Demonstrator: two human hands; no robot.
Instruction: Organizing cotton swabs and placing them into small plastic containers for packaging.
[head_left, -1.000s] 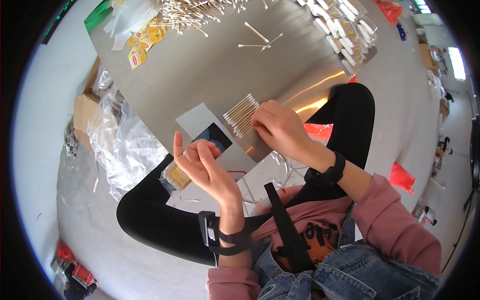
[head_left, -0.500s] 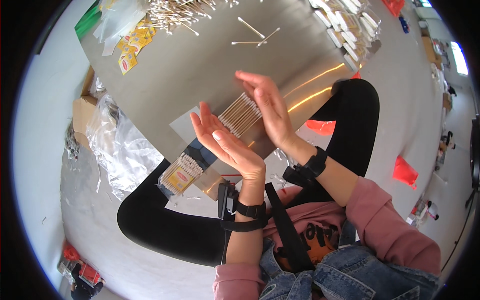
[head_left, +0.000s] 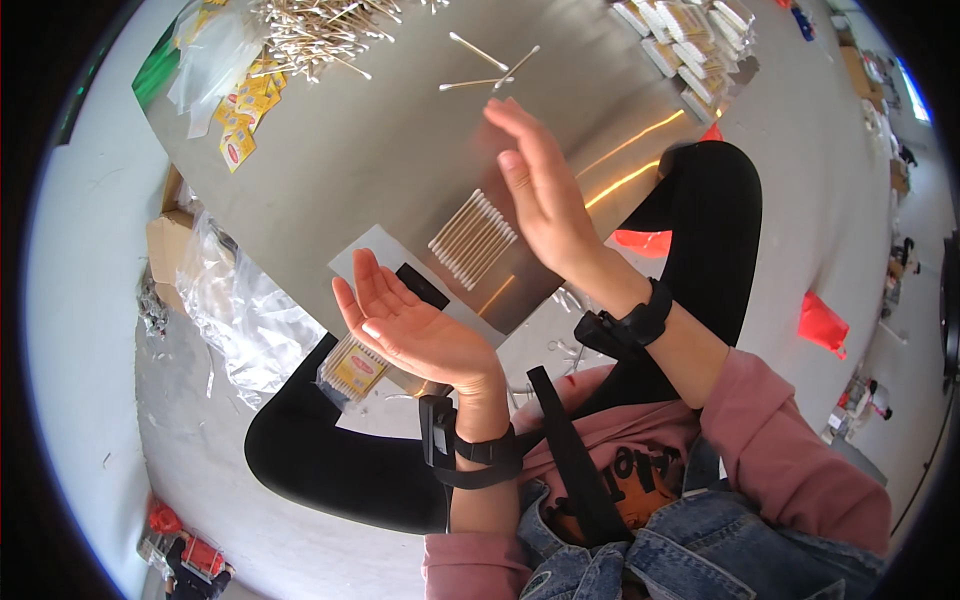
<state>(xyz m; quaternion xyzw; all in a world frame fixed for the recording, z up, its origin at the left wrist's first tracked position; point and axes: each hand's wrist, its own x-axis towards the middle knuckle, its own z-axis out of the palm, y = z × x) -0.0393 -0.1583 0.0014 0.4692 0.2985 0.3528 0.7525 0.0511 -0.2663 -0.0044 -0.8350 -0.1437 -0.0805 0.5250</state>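
A flat row of cotton swabs (head_left: 473, 240) lies side by side on the metal table (head_left: 385, 140), between my two hands. My left hand (head_left: 415, 325) is palm up with its fingers stretched, apart from the row and on its near left side. To the right of the row, my right hand (head_left: 545, 200) is raised with its fingers extended and holds nothing. Below my left hand, partly covered by it, a clear bag of swabs with a yellow card (head_left: 352, 370) sits at the table edge. A white sheet (head_left: 372, 248) lies beyond my left fingers.
At the far side is a big heap of loose swabs (head_left: 318, 38), with a few single swabs (head_left: 478, 52) beside it. Yellow cards (head_left: 240, 125) and clear bags (head_left: 210, 65) lie far left. Packed swab bundles (head_left: 685, 45) are piled far right. Plastic film (head_left: 235, 310) hangs beside a cardboard box (head_left: 168, 245).
My hands have moved apart from the row of swabs. The left went left and nearer to me, the right shifted slightly right and farther away. The row stays on the table.
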